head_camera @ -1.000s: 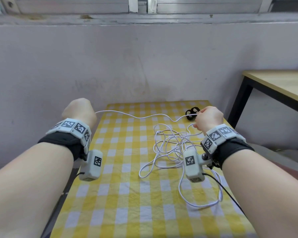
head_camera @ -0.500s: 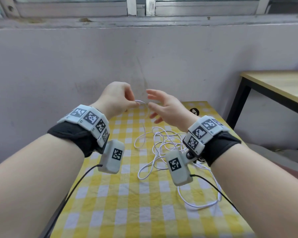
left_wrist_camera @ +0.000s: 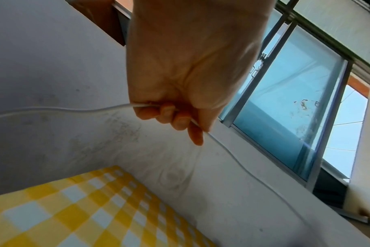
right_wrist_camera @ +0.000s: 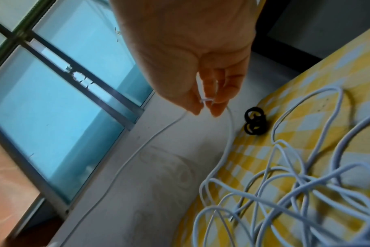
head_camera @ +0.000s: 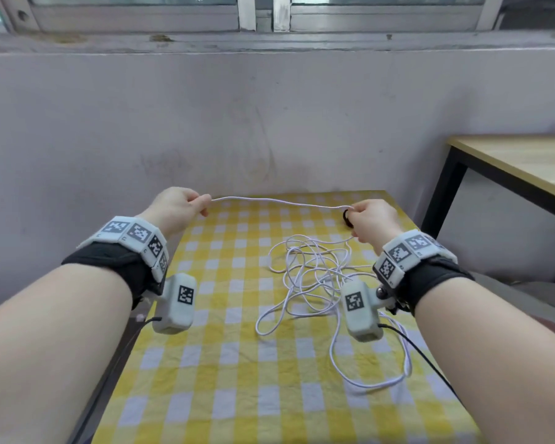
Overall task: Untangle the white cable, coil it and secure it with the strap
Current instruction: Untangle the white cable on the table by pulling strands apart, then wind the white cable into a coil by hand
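- White cable (head_camera: 279, 202) runs nearly taut across mid-frame in the head view, stretched between your two hands above the desk (head_camera: 225, 373).
- Your left hand (head_camera: 177, 208), left of centre, has its grip closed on the cable; the left wrist view shows the curled fingers (left_wrist_camera: 180, 122) wrapped round the strand, which leaves the fist on both sides.
- Your right hand (head_camera: 374, 221), right of centre, pinches the cable between thumb and fingertips (right_wrist_camera: 216, 107), narrow grip; in the right wrist view the strand drops from there to the desk.
- Rest of the cable lies in a loose tangle of loops (head_camera: 318, 277) on the yellow-and-white checked cloth (head_camera: 205, 395), lower right of centre, under your right wrist.
- Black strap (right_wrist_camera: 255, 122) lies on the cloth at the far right edge of the desk, just beside your right hand and apart from the tangle; in the head view the hand half hides it.
- Grey wall (head_camera: 269, 123) fills the upper frame; a second wooden table (head_camera: 519, 161) stands at the right edge.
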`<state>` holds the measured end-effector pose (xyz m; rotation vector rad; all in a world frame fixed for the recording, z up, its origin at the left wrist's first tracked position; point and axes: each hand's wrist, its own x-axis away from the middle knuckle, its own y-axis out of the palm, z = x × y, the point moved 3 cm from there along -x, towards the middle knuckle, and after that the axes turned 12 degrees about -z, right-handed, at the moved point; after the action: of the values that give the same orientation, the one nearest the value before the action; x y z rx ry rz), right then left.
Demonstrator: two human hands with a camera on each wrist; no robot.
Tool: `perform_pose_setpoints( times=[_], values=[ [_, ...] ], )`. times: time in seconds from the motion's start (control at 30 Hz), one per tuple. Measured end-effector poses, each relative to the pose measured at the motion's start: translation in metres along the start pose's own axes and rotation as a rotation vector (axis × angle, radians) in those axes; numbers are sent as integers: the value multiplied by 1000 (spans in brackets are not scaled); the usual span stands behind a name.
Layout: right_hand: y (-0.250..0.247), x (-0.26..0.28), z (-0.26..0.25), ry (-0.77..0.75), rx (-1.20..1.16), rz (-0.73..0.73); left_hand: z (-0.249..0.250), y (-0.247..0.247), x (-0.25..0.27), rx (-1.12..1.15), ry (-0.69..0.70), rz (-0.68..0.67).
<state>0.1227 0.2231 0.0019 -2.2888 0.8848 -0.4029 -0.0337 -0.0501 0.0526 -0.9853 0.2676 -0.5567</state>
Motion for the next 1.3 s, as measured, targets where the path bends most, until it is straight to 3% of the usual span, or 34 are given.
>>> perform_pose_setpoints(
  times=[0.1,0.23,0.3,0.47,0.67,0.8,0.87,1.0,1.07,1.17,1.3],
  values=[
    [10,14,-18,-112,89,-74,11,12,-1,34,41,-84],
    [37,44,-65,-424,-97,-291,43,29,2,140,217,-241],
    [44,50,-79,-498,-133,-315,55,34,5,223,288,-294],
    [40,45,-75,-453,-114,-301,53,36,8,317,308,-344],
    [13,21,-37,-205,256,75,14,26,-3,453,159,-191],
    [13,18,-23,-66,323,50,6,33,-3,562,85,-216],
    [20,23,-32,-128,294,42,12,42,0,575,77,-271],
    [46,46,-67,-548,193,-64,32,54,11,618,138,-402],
    [58,55,-77,-665,150,-118,39,56,16,693,187,-465],
    [59,51,-71,-668,14,-95,41,57,21,825,237,-532],
    [50,31,-45,-469,-117,-23,36,57,28,920,289,-614]
  ],
)
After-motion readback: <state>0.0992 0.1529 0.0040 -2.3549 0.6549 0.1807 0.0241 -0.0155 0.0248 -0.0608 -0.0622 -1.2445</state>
